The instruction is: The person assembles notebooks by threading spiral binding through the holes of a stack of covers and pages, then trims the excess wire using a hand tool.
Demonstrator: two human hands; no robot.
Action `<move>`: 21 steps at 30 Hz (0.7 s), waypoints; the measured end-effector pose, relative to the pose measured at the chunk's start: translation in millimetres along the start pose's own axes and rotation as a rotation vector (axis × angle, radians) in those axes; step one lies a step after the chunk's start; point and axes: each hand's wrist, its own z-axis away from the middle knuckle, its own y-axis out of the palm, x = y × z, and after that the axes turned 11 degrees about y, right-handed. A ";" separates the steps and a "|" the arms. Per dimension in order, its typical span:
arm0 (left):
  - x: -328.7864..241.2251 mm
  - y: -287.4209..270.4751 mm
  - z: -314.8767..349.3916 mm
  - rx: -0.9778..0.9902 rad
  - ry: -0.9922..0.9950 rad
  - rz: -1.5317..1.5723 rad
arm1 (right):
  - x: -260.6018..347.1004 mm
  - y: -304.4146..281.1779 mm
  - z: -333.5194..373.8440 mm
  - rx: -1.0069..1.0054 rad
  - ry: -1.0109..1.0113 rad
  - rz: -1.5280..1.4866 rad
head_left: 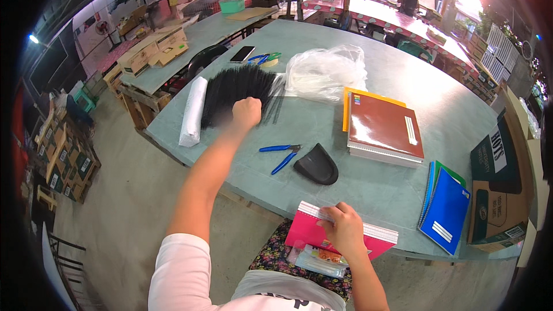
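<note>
My left hand reaches over a big pile of thin black binding coils, its fingers closed at the pile's near right side. Whatever is between those fingers is hidden. Close to my body, my right hand grips a stack of pink notebooks by its upper edge, where white page edges show. The stack rests over my lap at the table's edge. Between my hands lie blue-handled cutting pliers, jaws toward a black, rounded wedge-like piece.
A white plastic-wrapped roll flanks the coils. Behind are a phone, more small tools and a clear plastic bag. To the right sit brown notebooks, blue spiral notebooks and a tall cardboard box.
</note>
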 end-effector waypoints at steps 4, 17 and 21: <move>-0.4 4.1 13.3 -0.055 -0.186 0.319 | -2.9 2.0 3.5 -0.061 -0.105 -0.031; -64.6 63.0 -0.1 -0.025 -0.204 0.305 | -7.0 21.6 16.6 -0.279 -0.231 0.029; -51.9 60.2 -4.0 0.107 -0.193 0.266 | -10.3 29.9 26.7 -0.328 -0.248 0.104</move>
